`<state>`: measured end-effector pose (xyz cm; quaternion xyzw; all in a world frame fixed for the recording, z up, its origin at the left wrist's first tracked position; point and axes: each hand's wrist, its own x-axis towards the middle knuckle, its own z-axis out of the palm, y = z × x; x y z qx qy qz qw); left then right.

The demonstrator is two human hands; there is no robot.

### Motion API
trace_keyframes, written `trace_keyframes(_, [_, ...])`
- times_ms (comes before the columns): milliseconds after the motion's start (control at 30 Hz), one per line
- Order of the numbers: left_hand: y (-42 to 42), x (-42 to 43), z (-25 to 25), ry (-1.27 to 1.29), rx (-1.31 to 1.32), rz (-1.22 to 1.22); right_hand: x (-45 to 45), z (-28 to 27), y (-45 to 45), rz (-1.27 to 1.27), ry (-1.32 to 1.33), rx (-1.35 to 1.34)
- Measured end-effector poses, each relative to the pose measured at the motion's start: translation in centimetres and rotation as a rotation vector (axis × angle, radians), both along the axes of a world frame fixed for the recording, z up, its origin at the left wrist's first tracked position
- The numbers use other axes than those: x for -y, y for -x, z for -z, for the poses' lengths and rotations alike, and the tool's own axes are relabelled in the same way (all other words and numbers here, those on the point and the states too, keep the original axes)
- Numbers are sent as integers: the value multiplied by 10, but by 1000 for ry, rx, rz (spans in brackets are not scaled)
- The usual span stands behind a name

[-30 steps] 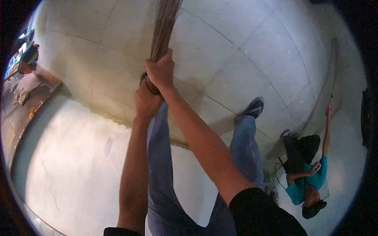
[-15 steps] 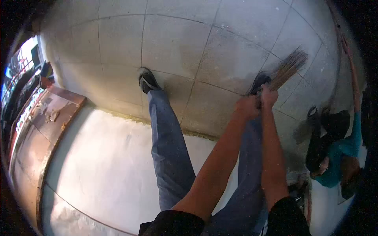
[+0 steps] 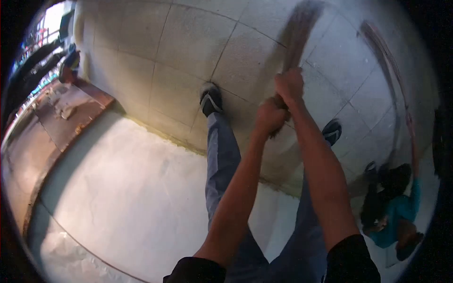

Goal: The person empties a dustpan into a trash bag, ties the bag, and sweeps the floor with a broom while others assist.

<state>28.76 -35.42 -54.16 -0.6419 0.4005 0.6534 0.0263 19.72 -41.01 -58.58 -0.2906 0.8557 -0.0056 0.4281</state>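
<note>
A stick broom (image 3: 298,37), its bristle end blurred, reaches away from me over the tiled floor (image 3: 188,42). Both my hands are wrapped around its handle end. My left hand (image 3: 271,116) grips nearer to me, and my right hand (image 3: 289,86) is closed just beyond it, close to the bristles. The butt of the bundle shows a little below the left hand. Whether the bristles touch the floor I cannot tell.
My shoes (image 3: 211,98) stand apart on the tiles. At right, a person in a teal top (image 3: 398,207) holds a long-handled broom (image 3: 394,66). A white wall (image 3: 141,174) and a brown ledge (image 3: 56,127) lie to the left.
My hands and the broom have swung left and farther out, and the broom now points more straight ahead. My view has shifted, and the other person's long broom shows more fully.
</note>
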Motion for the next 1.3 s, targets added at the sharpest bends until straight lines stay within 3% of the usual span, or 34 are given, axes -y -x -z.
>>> trace_keyframes(100, [-62, 16, 0, -82, 20, -70, 28, -1, -62, -106, -17, 45])
trace_keyframes(200, [-116, 24, 4, 39, -27, -201, 43, -1, -121, -181, 12, 82])
trace_keyframes(233, [-133, 33, -4, 101, 33, -109, 45, 3, -139, -180, 49, 64])
trace_keyframes(367, [-185, 36, -13, 334, 190, 154, 48, -16, -187, 16, 164, 152])
trace_keyframes(400, [-193, 46, -42, 429, 190, 137, 48, -30, -194, 76, 182, 176])
trace_keyframes(467, [-209, 27, -32, 399, 257, 157, 35, -55, -205, 176, 279, 211])
trace_keyframes(533, [-211, 11, -54, 369, 248, 163, 6, -65, -209, 212, 354, 218])
trace_keyframes(667, [-158, -38, -79, 222, 227, 124, -63, -57, -164, 342, 428, 291])
trace_keyframes(800, [-55, -135, -83, 7, 78, 235, -148, -90, -53, 406, 401, 229])
trace_keyframes(833, [-30, -160, -83, -13, 66, 221, -169, -111, -22, 418, 335, 165])
trace_keyframes(900, [18, -184, -105, 9, 40, 240, -232, -96, 27, 421, 326, 58])
trace_keyframes(967, [56, -192, -121, 69, 34, 291, -256, -109, 66, 297, 371, -105])
trace_keyframes(1000, [71, -198, -125, -18, -6, 346, -262, -117, 83, 260, 388, -159])
trace_keyframes(1067, [96, -206, -122, -102, -29, 410, -252, -146, 111, 717, 295, 207])
trace_keyframes(1167, [129, -208, -101, -145, -26, 490, -271, -116, 144, 810, 380, 155])
trace_keyframes(1300, [169, -188, -41, 42, -77, 574, -267, -39, 177, 904, 415, -35])
